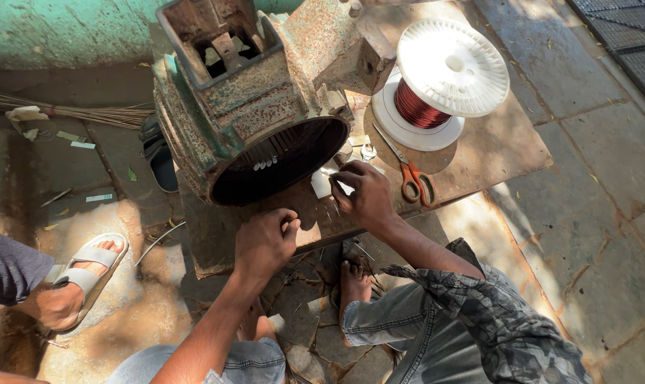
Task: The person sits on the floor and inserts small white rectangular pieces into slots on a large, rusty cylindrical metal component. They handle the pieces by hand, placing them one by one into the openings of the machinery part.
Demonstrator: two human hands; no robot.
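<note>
On the board's front edge the right hand (365, 193) pinches a small white paper slip (322, 183) at the rusty green motor housing's (251, 107) mouth, the left hand (265, 238) rests curled, few slots lined, copper-wire spool (436, 85) unused.

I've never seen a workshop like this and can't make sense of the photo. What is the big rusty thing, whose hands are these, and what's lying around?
The camera sits on a person's head and looks down at their own two hands. The big rusty thing is an old motor housing, lying on its side on a board on the ground, its round opening facing the person. The right hand pinches a small white strip near that opening; the left hand rests closed on the board's edge. Also on the board are a white spool of copper wire and orange-handled scissors. The sandalled foot at left belongs to another person.
</note>
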